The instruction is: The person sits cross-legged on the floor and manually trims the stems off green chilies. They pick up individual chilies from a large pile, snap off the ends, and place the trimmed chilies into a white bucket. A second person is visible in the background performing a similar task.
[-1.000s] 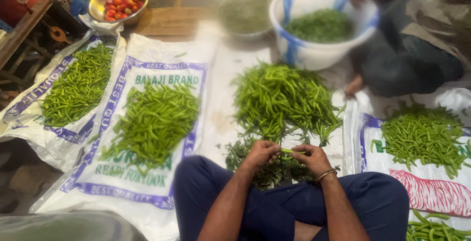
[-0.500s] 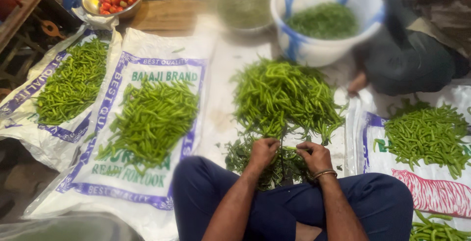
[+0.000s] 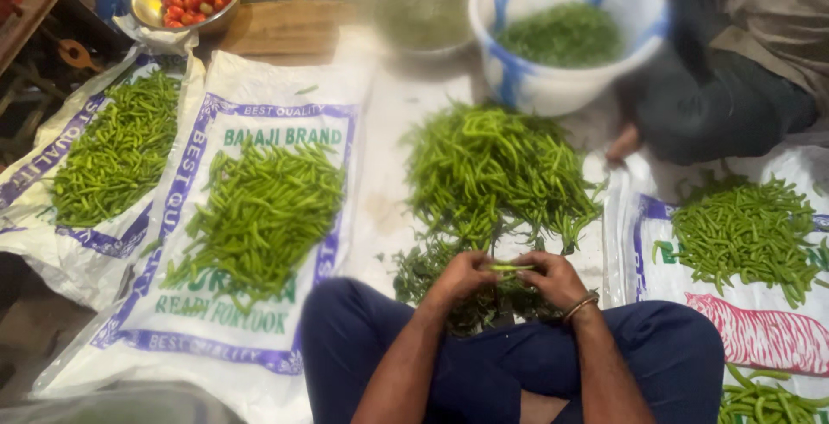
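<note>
We hold one green chilli [image 3: 509, 267] pinched between both hands, left hand [image 3: 462, 275] and right hand [image 3: 553, 277] closed on its ends, just above the stem scraps [image 3: 432, 273] and beside the big chilli heap [image 3: 492, 174] within easy reach.

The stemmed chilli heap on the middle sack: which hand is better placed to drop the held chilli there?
Probably the left hand: it is on the side nearer that chilli heap. Both hands hold the chilli; the right hand is farther away.

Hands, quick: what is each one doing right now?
Left hand: closed on one end of a slim green chilli.
Right hand: closed on its other end.
</note>
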